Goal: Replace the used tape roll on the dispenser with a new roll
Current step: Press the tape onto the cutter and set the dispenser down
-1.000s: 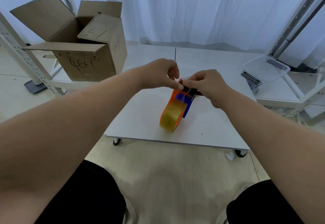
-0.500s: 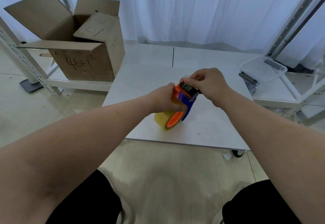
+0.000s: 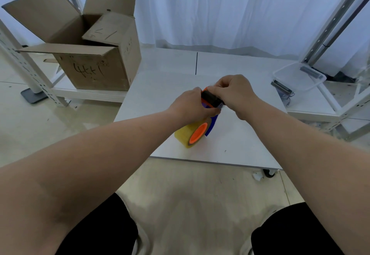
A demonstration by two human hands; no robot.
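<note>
Pale floor lies nearest, and beyond it the white table carries the work close to its near edge. On it stands the dispenser, the landmark for everything else.

At the dispenser's near end a yellowish tape roll sits on the orange hub, resting on the table. The roll looks thick, so it is probably the new one, already mounted. No second roll is in view, so I cannot be sure. What seems left is feeding the tape end up to the dispenser's black head; the tape end itself is hidden.

Both hands are close together, clamped on the dispenser. The left hand reaches in from the dispenser's left, its fingers curled over the frame just above the roll. The right hand comes from the dispenser's right and pinches the black head at its far end, wrist bent down.

Far left of the dispenser stands an open cardboard box. Far right of it lies a clear plastic tray. Behind the dispenser hangs a white curtain.
</note>
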